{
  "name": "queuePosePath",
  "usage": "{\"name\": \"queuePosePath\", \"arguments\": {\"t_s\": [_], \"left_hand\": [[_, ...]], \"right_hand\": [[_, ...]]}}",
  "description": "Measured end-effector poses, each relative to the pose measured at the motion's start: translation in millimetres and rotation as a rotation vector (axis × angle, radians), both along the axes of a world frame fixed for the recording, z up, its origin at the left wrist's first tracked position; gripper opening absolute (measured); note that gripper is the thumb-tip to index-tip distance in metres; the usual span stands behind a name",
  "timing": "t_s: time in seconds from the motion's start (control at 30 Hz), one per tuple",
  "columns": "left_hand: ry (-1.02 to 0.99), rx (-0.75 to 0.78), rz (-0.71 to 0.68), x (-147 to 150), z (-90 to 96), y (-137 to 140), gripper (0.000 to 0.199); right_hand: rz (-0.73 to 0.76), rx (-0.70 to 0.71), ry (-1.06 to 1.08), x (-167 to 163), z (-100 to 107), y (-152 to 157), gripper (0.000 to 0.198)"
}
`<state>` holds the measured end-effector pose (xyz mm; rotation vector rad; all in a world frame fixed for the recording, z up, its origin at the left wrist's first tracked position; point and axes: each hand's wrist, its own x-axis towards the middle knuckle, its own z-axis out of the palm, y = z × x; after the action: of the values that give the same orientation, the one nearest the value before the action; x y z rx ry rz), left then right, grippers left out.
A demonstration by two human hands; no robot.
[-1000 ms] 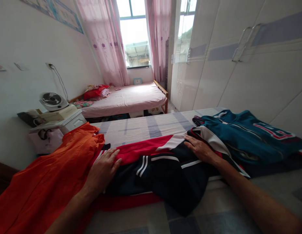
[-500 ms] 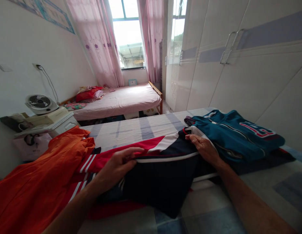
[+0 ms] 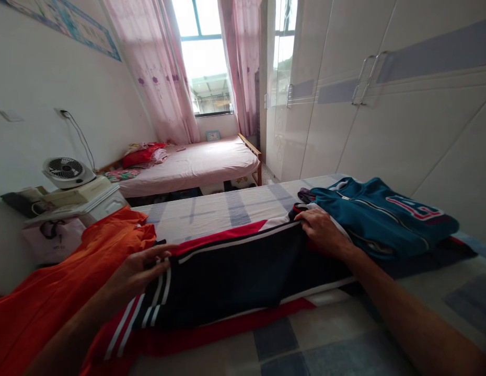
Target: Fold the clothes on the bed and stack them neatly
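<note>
Checked sheet (image 3: pixel 206 209) shows past far edge of dark garment (image 3: pixel 235 277); L hand (image 3: pixel 143 268) pinches striped end, R hand (image 3: pixel 323 232) grips other, beside teal jkt (image 3: pixel 384 224), lettering unclear.

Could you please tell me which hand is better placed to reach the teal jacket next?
Probably the right hand: it is beside the teal jacket, while the left hand is at the striped end of the dark garment, near the orange garment.

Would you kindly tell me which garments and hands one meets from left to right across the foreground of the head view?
By their middles: orange garment, left hand, dark striped garment, right hand, teal jacket.
</note>
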<state>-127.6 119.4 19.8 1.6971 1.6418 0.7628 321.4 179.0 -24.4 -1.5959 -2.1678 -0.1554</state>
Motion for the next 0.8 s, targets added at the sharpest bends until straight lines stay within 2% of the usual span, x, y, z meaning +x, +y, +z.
{"name": "queuePosePath", "arguments": {"t_s": [0.07,0.13,0.33,0.47,0.57,0.67,0.73,0.8], "left_hand": [[0.042,0.096,0.099,-3.7,4.4,10.2,0.053],[0.130,0.178,0.172,-8.5,-1.2,21.5,0.053],[0.343,0.215,0.185,-16.5,-32.1,37.4,0.043],[0.426,0.263,0.207,-15.4,-27.4,30.7,0.040],[0.515,0.309,0.225,-8.6,-20.0,15.5,0.038],[0.716,0.461,0.134,4.4,-25.0,-3.5,0.039],[0.865,0.529,0.031,11.6,-38.9,-13.4,0.041],[0.935,0.491,-0.012,13.7,-57.6,-19.5,0.047]], "right_hand": [[-0.038,-0.005,-0.020,-6.4,7.2,11.3,0.025],[-0.077,-0.038,-0.045,-15.3,9.5,20.8,0.024],[-0.112,-0.046,-0.123,-33.6,-2.3,33.3,0.022],[-0.113,0.076,-0.137,-44.0,4.2,27.7,0.028],[-0.012,0.149,-0.138,-63.4,10.4,13.7,0.035],[0.161,0.059,-0.146,-83.8,1.5,1.2,0.046],[0.184,-0.053,-0.158,-92.5,-13.5,0.2,0.050],[0.148,-0.185,-0.165,-97.4,-29.9,5.2,0.056]]}}
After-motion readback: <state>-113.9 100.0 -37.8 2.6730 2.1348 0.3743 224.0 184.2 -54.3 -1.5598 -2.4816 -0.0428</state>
